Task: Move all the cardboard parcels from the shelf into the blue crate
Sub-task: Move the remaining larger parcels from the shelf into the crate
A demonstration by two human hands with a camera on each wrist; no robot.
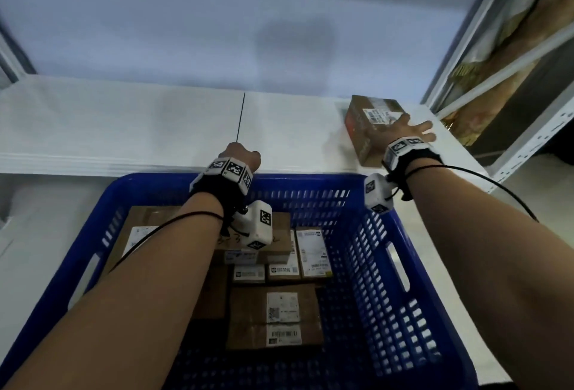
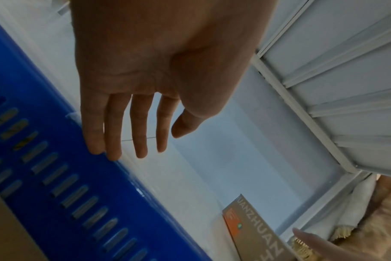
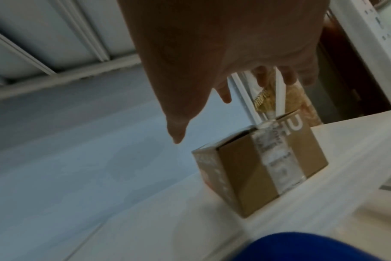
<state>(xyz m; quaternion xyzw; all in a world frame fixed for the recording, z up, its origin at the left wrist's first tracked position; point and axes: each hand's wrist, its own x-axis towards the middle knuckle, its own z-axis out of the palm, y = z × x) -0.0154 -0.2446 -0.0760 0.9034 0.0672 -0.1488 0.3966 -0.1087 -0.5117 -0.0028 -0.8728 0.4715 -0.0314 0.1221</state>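
The white shelf [image 1: 124, 122] runs across the far side, with the blue crate [image 1: 366, 234] pushed up against its front edge. Several parcels [image 1: 275, 315] lie flat inside the crate. The left hand [image 2: 159, 74] hangs over the crate's far rim, holding nothing; its fingers [image 2: 138, 127] are straight and slightly parted, tips just above the rim and shelf edge. Further right, one parcel [image 1: 369, 128] sits on the shelf near its right end, close to the front edge. The right hand [image 1: 400, 130] is spread above that parcel's top, fingers [image 3: 288, 77] extended past it; whether they touch the cardboard cannot be told.
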